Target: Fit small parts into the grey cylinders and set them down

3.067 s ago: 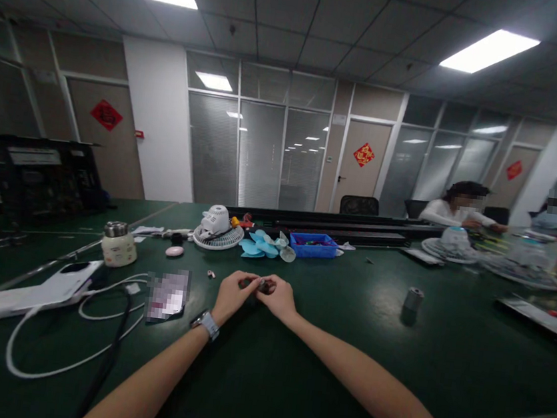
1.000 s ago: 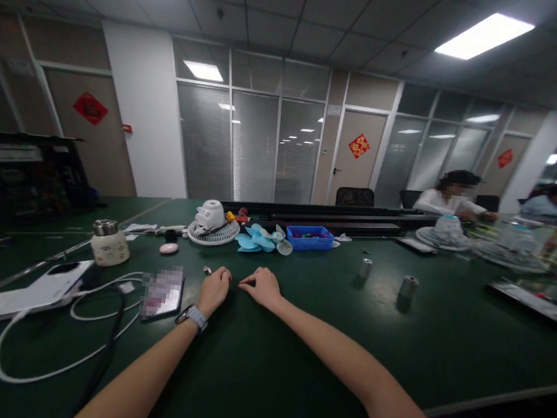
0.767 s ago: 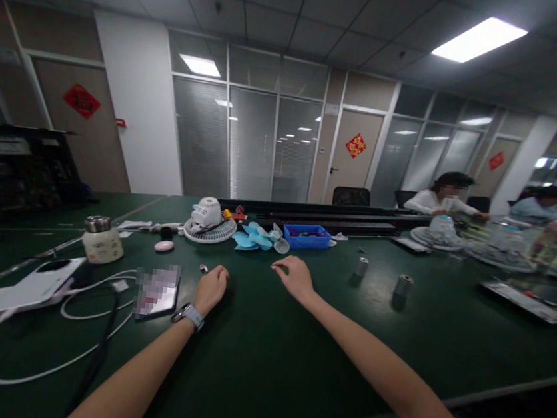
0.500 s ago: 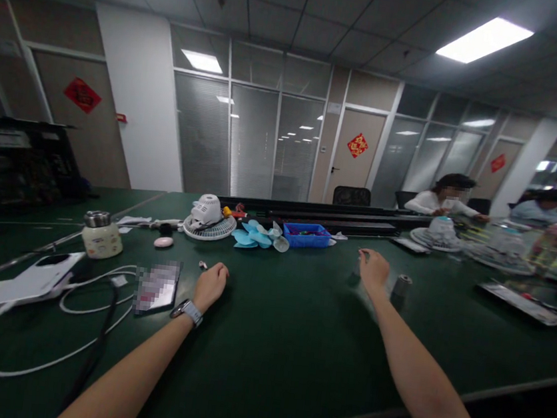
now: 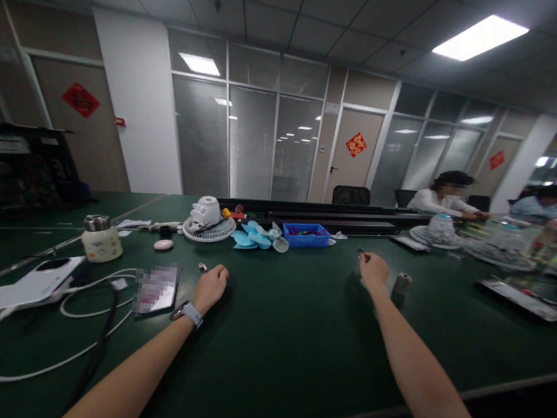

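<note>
My left hand [image 5: 210, 286] rests on the green table [image 5: 268, 342] as a loose fist, with a watch [image 5: 187, 313] on its wrist and nothing showing in it. A tiny metal part [image 5: 202, 267] lies just beyond its knuckles. My right hand [image 5: 373, 272] is stretched out to the right, its fingers curled down around a small grey cylinder that the hand hides. A second small grey cylinder [image 5: 402, 283] stands upright just to the right of that hand, apart from it.
Left of my left hand lie a phone [image 5: 155, 289], a white device [image 5: 23, 287] with a looped white cable [image 5: 40, 359], and a jar [image 5: 100, 239]. Farther back are a white fan [image 5: 205, 221], blue fan blades [image 5: 255, 236] and a blue tray [image 5: 306, 234]. Other people [image 5: 448, 198] work at the far right.
My hands were together holding a small dark piece; they parted, and the right hand swept right across the table onto the nearer grey cylinder. The left fist stayed put.
</note>
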Available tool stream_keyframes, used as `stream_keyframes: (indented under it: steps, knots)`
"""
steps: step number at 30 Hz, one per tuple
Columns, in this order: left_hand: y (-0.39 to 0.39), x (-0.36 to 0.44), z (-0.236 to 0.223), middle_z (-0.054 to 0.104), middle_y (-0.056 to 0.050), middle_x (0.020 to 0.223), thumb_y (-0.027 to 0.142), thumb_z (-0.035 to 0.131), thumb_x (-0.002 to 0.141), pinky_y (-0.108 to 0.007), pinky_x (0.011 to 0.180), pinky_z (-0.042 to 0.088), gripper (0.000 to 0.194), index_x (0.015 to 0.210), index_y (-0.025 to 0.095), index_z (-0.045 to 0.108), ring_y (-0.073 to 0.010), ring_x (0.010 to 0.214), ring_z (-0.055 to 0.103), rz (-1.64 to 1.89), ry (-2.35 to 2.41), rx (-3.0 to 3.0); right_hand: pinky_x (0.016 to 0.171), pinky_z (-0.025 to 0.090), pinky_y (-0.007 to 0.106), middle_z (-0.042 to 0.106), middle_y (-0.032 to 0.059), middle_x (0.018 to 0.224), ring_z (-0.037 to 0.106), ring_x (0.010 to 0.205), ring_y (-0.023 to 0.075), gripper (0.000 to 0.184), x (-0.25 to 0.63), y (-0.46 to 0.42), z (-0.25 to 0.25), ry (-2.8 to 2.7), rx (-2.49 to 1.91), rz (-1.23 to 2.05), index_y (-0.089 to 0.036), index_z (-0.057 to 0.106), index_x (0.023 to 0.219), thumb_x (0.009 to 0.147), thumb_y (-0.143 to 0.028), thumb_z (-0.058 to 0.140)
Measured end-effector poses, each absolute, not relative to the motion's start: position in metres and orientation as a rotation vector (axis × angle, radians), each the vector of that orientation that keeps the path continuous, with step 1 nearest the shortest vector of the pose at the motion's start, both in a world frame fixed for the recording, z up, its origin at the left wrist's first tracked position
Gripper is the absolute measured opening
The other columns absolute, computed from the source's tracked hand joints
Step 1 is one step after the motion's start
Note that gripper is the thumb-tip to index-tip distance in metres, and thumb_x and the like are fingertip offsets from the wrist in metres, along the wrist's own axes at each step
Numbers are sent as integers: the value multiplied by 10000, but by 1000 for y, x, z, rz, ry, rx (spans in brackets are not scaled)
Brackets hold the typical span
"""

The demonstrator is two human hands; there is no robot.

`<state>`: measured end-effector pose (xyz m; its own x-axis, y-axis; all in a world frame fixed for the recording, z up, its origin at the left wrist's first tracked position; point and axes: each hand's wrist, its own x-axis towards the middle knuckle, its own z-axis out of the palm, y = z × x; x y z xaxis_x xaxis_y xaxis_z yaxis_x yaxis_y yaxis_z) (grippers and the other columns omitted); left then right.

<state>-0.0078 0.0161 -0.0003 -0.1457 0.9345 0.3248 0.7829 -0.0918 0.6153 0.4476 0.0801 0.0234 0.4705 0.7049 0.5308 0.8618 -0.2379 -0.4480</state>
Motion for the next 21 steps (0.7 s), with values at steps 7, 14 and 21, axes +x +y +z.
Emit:
stream_keyframes:
  steps: [7, 14, 21]
  knots:
    - [18, -9, -2, 615, -17, 684, 288, 321, 845, -240, 568, 306, 260, 719, 215, 536, -162, 651, 555, 1001, 1975, 1929, 747, 449, 320, 691, 147, 942, 641, 889, 262, 322, 443, 76, 25, -1261, -2092, -227, -166, 695, 995, 869, -338, 454]
    - [18, -9, -2, 614, -14, 678, 283, 322, 842, -243, 567, 303, 254, 713, 217, 531, -163, 650, 553, 996, 1972, 1928, 748, 459, 318, 689, 145, 971, 636, 917, 280, 507, 458, 80, 3, -1221, -1980, -101, -132, 649, 1093, 735, -490, 618]
    - [16, -7, 0, 628, -16, 691, 289, 340, 828, -246, 569, 314, 264, 725, 214, 571, -162, 655, 560, 1073, 1962, 1892, 730, 489, 316, 711, 92, 890, 659, 852, 245, 414, 371, 75, 12, -1360, -1704, 14, -174, 680, 993, 713, -477, 644]
